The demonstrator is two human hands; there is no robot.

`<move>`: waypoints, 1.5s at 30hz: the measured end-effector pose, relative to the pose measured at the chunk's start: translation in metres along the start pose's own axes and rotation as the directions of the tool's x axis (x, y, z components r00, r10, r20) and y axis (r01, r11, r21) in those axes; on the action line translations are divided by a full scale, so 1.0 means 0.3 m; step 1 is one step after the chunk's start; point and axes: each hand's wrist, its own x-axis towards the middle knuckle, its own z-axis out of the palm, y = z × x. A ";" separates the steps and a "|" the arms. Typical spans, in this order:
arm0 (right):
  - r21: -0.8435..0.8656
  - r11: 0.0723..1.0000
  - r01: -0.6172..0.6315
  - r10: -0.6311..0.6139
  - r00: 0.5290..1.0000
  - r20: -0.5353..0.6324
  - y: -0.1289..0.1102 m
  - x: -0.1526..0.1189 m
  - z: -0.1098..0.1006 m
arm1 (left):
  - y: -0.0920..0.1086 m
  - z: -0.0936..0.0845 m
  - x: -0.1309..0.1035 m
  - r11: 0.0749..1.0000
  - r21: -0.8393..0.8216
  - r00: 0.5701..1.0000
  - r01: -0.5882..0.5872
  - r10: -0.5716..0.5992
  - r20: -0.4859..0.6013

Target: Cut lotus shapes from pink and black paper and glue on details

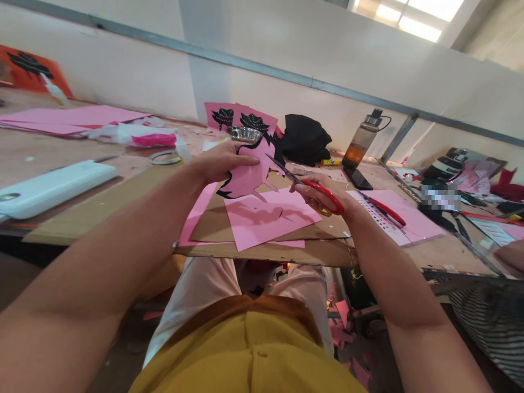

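The left hand [229, 161] pinches a black-edged pink cutout [248, 173] between thumb and fingers above a pink sheet [266, 226], apparently steadying its edge for red-handled scissors [291, 175] the right hand [313, 190] grips, fingers curled around the handles

On our table [438, 256] we see cardboard [215, 221] at twelve o'clock, a bottle [361, 143] at one, and pink sheets [69, 117] at ten.
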 end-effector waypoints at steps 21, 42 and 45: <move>0.007 1.000 0.010 -0.010 1.000 -0.001 0.006 0.005 0.008 | -0.024 -0.006 0.016 0.999 0.048 1.000 -0.007 0.006 0.015; 0.030 1.000 0.005 -0.004 1.000 -0.009 0.000 0.002 0.020 | -0.017 0.011 0.007 1.000 0.027 1.000 0.005 -0.006 0.028; 0.043 0.999 0.006 -0.006 1.000 -0.006 -0.002 0.001 0.020 | -0.023 0.012 0.010 1.000 0.006 1.000 -0.007 0.006 0.021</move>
